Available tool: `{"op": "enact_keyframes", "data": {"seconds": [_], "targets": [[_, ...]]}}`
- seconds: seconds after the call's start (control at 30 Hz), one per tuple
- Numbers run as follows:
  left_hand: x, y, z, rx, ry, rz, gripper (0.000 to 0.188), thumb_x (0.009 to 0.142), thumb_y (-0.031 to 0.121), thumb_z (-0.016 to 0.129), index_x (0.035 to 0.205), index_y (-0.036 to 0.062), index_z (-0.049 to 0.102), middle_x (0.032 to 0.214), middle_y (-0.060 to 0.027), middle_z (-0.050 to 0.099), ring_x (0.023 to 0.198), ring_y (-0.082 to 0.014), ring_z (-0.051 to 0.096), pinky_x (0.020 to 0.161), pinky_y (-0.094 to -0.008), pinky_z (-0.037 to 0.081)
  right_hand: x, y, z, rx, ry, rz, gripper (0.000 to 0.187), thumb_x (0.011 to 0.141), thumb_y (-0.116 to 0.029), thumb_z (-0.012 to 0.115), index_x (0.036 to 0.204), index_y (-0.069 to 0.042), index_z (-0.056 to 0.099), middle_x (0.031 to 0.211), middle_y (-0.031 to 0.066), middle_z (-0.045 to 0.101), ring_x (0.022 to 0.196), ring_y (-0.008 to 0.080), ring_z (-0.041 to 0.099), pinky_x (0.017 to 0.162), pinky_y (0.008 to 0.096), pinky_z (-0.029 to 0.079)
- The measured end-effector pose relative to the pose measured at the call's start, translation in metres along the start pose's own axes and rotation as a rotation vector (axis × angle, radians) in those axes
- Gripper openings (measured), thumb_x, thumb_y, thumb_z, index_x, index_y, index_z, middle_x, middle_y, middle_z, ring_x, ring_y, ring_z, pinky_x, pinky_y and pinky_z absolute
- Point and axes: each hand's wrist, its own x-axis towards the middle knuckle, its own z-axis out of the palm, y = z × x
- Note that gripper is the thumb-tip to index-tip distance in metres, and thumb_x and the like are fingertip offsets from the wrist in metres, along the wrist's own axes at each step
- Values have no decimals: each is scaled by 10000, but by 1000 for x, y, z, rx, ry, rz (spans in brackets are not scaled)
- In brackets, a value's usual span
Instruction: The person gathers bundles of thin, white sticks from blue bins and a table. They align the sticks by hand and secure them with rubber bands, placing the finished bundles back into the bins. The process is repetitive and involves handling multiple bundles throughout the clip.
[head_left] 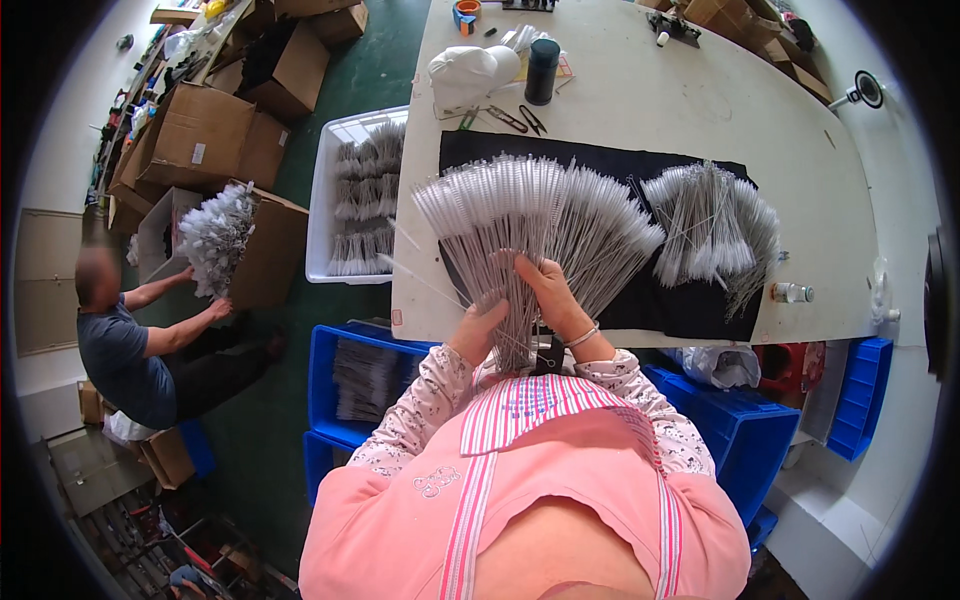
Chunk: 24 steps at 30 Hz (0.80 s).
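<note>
A large bundle of thin wire bottle brushes (500,205) fans out before me, white bristle heads pointing away and bare wire stems gathered toward my body. My left hand (480,325) is closed on the stems from the left side, low on the bundle. From the right, my right hand (552,295) grips the stems a little higher, its thumb laid across them. Beneath the bristles lies a black cloth (610,318) on the white table (820,200). Another heap of the same brushes (712,225) rests on the cloth's right part.
Left of the table stands a white bin (318,220) of bundled brushes; below it, a blue crate (322,385). Scissors (507,119), a dark bottle (542,72) and a white cap (470,72) lie beyond the cloth. A co-worker (135,340) handles white brushes at far left.
</note>
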Motion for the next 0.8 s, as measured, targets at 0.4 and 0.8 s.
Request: {"op": "enact_keyframes", "data": {"seconds": [0.4,0.8], "targets": [[-1,20,5,238,-216,-148,485,785,15,622,1248,3,480,1194,-140,561,1112,-266,541,987,-406,400,5,-13,-19,14,-279,223,578,846,-280,623,1308,2,420,1210,168,555,1094,253,559,914,373,467],[28,14,37,255,-450,-169,419,724,77,672,1119,1,555,795,-105,597,757,-243,601,845,-416,482,12,-30,-13,261,-437,188,926,671,-285,771,1389,14,269,1188,182,549,866,232,641,1009,406,385]]}}
